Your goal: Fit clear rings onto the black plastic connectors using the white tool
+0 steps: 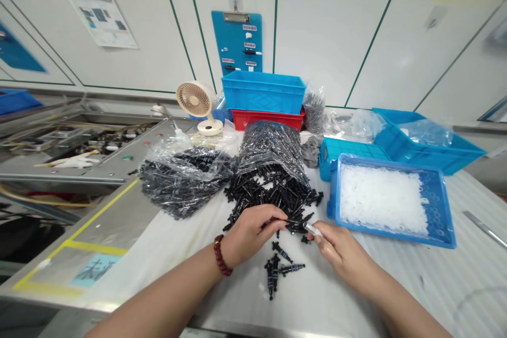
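My left hand point(259, 229), with a beaded bracelet at the wrist, pinches a small black rod-like part point(293, 221) between thumb and fingers. My right hand point(330, 243) is closed on a small whitish, tube-like piece point(312, 229), its tip close to the end of the black part; I cannot tell whether they touch. Just behind both hands lies a heap of loose black parts point(273, 193), spilling from a clear plastic bag point(273, 145). Several black parts with pale grey bands point(275, 270) lie on the white table covering in front of my hands.
A blue tray point(449, 216) of small white translucent rings point(382, 198) stands at right. Left of the heap sits another clear bag of black parts point(186, 179). Behind are a small fan point(196, 103), a blue bin point(263, 92) and a red bin point(267, 120). A metal strip point(485, 228) lies far right.
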Tool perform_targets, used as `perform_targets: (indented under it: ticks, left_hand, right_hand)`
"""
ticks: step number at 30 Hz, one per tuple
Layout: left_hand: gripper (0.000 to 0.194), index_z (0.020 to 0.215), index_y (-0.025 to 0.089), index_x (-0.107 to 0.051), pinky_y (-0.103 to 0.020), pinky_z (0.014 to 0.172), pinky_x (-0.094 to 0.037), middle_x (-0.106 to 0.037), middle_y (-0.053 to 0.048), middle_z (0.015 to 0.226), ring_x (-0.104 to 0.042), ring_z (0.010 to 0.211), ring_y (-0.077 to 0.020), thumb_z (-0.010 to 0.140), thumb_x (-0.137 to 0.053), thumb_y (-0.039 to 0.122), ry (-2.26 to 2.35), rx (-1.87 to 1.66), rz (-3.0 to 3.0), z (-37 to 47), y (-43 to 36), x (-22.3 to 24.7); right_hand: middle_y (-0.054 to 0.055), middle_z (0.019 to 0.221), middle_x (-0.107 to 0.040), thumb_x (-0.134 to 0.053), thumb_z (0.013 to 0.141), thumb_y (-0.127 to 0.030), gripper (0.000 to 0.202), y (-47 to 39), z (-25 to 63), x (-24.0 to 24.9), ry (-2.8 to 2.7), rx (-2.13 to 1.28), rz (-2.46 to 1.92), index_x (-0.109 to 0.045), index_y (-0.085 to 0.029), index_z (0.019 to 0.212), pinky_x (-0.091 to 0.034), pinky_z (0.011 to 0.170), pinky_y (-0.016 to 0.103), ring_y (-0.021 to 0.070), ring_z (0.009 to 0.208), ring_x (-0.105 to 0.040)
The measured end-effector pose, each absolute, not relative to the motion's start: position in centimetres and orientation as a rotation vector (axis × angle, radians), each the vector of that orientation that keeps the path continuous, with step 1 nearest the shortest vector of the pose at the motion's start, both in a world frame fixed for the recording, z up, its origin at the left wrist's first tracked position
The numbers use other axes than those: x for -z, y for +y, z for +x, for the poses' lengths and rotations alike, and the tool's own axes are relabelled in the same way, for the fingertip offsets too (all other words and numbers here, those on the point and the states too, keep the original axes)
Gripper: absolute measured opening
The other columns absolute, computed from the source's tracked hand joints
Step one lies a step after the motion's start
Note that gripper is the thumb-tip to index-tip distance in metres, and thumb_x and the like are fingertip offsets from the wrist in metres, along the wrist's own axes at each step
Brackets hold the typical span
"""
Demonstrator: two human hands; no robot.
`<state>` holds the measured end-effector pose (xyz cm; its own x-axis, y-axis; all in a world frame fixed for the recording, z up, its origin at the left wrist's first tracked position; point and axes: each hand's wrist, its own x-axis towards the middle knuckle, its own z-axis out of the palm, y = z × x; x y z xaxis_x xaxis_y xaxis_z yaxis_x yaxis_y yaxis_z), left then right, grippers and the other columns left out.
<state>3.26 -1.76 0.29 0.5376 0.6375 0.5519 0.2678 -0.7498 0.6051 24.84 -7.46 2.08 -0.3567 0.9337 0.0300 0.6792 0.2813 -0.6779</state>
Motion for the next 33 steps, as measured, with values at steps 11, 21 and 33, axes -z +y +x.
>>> perform_targets:
  ticks: [11, 21, 33]
  left_hand:
    - [0.013, 0.086, 0.014, -0.06, -0.02, 0.071, -0.049, -0.067, -0.005, 0.08, -0.063, 0.076, -0.0125, 0.088, -0.049, 0.02, 0.568, -0.928, 2.425, 3.8, -2.4, -0.1]
    - [0.017, 0.086, 0.014, -0.059, -0.019, 0.068, -0.048, -0.067, -0.004, 0.078, -0.062, 0.071, -0.0117, 0.09, -0.046, 0.026, 0.556, -0.811, 2.502, 4.3, -3.1, 0.2]
    - [0.017, 0.099, 0.017, -0.061, -0.019, 0.069, -0.046, -0.066, -0.001, 0.077, -0.061, 0.072, -0.011, 0.088, -0.049, 0.018, 0.606, -0.709, 2.382, 4.0, -2.7, -0.3]
  right_hand:
    - [-0.001, 0.06, -0.049, -0.033, 0.084, -0.023, 0.018, -8.0, 24.2, -2.1, -2.371, -0.619, -1.657, -0.041, -0.021, 0.068, -0.025, 0.052, 0.023, 0.0124, 0.054, -0.044]
    - [-0.002, 0.055, -0.051, -0.039, 0.085, -0.033, 0.026, -8.2, 23.6, -0.7, -2.423, -0.393, -1.741, -0.046, -0.02, 0.063, -0.018, 0.049, 0.024, 0.0114, 0.051, -0.045]
    - [-0.001, 0.065, -0.052, -0.034, 0.085, -0.02, 0.018, -8.3, 23.8, -1.4, -2.358, -0.656, -1.614, -0.044, -0.02, 0.07, -0.027, 0.054, 0.023, 0.012, 0.059, -0.045]
